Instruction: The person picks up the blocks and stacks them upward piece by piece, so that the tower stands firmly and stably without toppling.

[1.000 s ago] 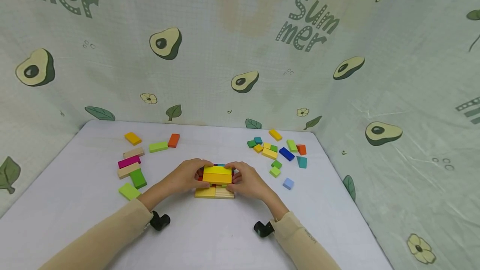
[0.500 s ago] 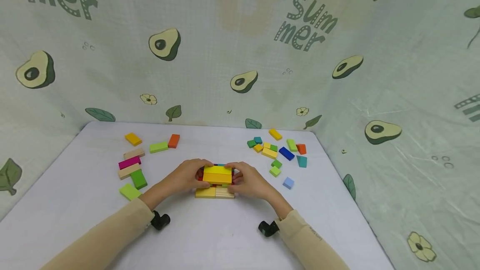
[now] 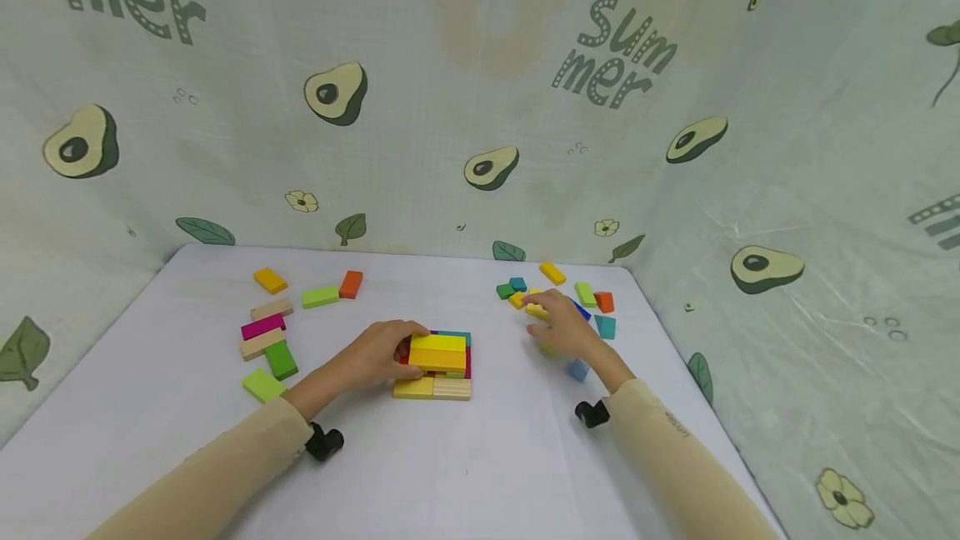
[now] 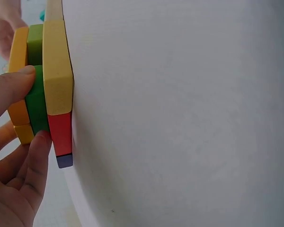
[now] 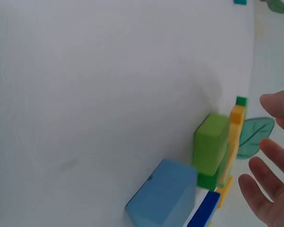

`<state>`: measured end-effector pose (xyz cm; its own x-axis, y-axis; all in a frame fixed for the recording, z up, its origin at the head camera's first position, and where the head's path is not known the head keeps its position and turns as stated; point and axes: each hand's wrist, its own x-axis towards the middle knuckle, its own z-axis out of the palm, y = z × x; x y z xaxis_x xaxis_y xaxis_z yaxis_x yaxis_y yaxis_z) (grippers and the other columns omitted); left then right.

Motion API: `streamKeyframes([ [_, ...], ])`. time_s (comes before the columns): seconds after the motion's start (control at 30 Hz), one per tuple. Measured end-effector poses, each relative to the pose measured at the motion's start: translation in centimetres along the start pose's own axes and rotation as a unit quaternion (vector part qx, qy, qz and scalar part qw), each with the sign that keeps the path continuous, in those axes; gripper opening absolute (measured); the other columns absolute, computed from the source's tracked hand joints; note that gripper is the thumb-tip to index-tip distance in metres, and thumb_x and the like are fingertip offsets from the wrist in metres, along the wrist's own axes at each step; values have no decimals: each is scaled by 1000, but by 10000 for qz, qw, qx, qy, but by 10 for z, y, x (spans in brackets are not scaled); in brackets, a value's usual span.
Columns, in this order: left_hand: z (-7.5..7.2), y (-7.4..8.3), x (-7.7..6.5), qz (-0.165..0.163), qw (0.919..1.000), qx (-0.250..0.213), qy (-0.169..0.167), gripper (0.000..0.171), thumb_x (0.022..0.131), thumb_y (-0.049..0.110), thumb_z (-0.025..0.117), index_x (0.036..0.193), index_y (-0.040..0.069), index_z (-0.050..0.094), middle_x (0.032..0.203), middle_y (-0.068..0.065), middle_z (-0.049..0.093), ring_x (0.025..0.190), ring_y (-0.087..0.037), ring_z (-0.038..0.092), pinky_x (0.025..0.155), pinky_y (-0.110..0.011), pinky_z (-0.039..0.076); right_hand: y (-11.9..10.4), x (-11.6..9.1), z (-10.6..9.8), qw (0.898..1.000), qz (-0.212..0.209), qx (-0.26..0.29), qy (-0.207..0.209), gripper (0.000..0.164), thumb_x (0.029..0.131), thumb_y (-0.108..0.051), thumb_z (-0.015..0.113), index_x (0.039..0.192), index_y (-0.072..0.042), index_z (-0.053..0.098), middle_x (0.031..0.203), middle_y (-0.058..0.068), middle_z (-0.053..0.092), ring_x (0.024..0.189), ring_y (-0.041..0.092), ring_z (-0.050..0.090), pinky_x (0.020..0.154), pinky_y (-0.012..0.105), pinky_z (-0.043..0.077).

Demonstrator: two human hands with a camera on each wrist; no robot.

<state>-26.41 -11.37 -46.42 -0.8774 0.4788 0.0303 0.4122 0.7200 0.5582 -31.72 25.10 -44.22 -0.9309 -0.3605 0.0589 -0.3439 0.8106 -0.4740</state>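
A low layered stack of coloured wooden blocks stands mid-table, topped by two yellow blocks (image 3: 437, 352). My left hand (image 3: 382, 352) grips the stack's left end, thumb in front and fingers behind. In the left wrist view, the thumb lies over a green block (image 4: 38, 104) and an orange one (image 4: 19, 61); below them are a pale wooden block (image 4: 57, 71) and a red block (image 4: 60, 135). My right hand (image 3: 566, 326) hovers over the small blocks at right, fingers spread and holding nothing. Nearest it are a yellow block (image 3: 536, 311), a light green block (image 5: 210, 144) and a light blue block (image 5: 165, 194).
Loose blocks lie at left, among them a magenta block (image 3: 262, 327), a green block (image 3: 281, 360) and a red-orange block (image 3: 350, 284). At far right are a teal block (image 3: 605, 327) and an orange block (image 3: 604, 302). A printed cloth (image 3: 420, 207) walls the white table.
My right hand has left the stack's right end and moved right and away from me, over the small blocks. The left hand still grips the stack.
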Motion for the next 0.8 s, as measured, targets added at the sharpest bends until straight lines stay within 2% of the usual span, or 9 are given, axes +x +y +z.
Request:
streamKeyframes([
  [0.13, 1, 0, 0, -49, 10000, -28, -15, 63, 89, 27, 89, 145, 12, 63, 142, -11, 65, 116, -25, 59, 110, -51, 52, 22, 5, -2, 9984, 384, -421, 15, 45, 100, -16, 75, 143, -8, 64, 136, 16, 59, 115, 31, 58, 106, 51, 53],
  [0.3, 1, -1, 0, -89, 10000, -12, -23, 64, 89, 28, 89, 145, 13, 62, 143, -10, 65, 116, -24, 59, 111, -50, 52, 32, 6, 1, 9977, 578, -362, -45, 41, 99, -15, 75, 139, -9, 67, 123, 13, 57, 99, 25, 55, 90, 39, 54],
  [0.63, 2, -1, 1, -92, 10000, 24, 13, 64, 89, 28, 89, 145, 13, 62, 146, -13, 63, 129, -32, 59, 115, -56, 47, 28, 8, 7, 9960, 399, -801, -52, 41, 98, -16, 74, 138, -9, 68, 114, 10, 57, 94, 24, 51, 83, 38, 49],
  [0.73, 2, 0, 1, -120, 9999, 62, 12, 64, 89, 28, 89, 145, 13, 62, 148, -13, 62, 132, -33, 58, 115, -56, 47, 24, 7, 10, 9953, 313, -907, -132, 41, 99, -17, 75, 139, -9, 69, 113, 10, 56, 95, 24, 51, 85, 39, 51],
  [0.8, 2, 0, 1, -112, 9999, 76, 9, 64, 89, 28, 89, 145, 13, 62, 148, -12, 63, 131, -33, 58, 115, -56, 47, 21, 5, 12, 9949, 220, -970, -153, 42, 99, -17, 75, 140, -8, 69, 117, 11, 58, 99, 24, 54, 91, 42, 54],
])
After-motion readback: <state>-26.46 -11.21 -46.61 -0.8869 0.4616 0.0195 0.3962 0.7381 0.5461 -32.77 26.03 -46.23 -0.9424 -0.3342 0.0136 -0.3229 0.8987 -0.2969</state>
